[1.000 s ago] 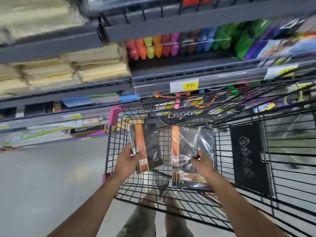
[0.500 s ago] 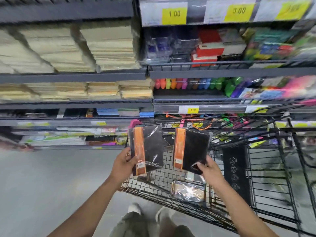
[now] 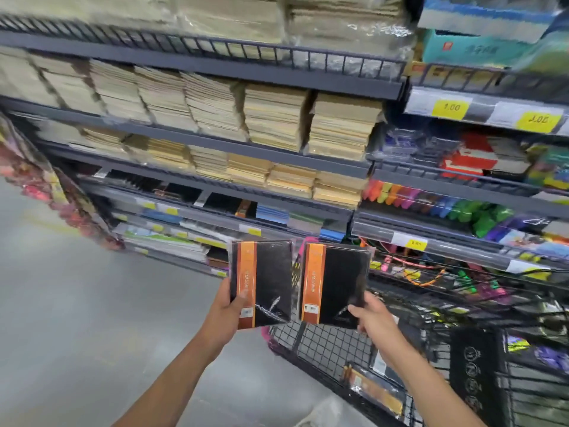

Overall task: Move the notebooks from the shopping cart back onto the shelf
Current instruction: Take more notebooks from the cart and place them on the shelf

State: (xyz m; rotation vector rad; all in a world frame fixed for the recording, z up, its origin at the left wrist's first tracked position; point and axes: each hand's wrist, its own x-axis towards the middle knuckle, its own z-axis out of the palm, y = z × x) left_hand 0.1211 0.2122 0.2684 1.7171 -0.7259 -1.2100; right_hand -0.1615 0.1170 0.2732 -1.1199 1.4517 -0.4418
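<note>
Left hand (image 3: 229,306): fingers curled round the lower 9 o'clock corner of the left notebook (image 3: 261,282), thumb across its orange band.
Left notebook: in the air at 6 o'clock of the view, clear of the cart (image 3: 323,349), short of the shelf (image 3: 215,208).
Left notebook axis: long axis runs 12 to 6, nearly upright; cover faces the camera, orange band on the 9 o'clock side.
Right notebook (image 3: 334,285): just beside the first on its 3 o'clock side, above the cart rim; same facing, top tipped slightly toward 1 o'clock.
Right hand (image 3: 372,315): pinches that notebook's lower 3 o'clock corner, thumb on the cover.
Done: two notebooks are lifted out; neither is on the shelf yet.
Left: both need placing, probably in the row of dark books at 11 o'clock. At least one wrapped notebook (image 3: 374,392) lies in the cart at 5 o'clock.
</note>
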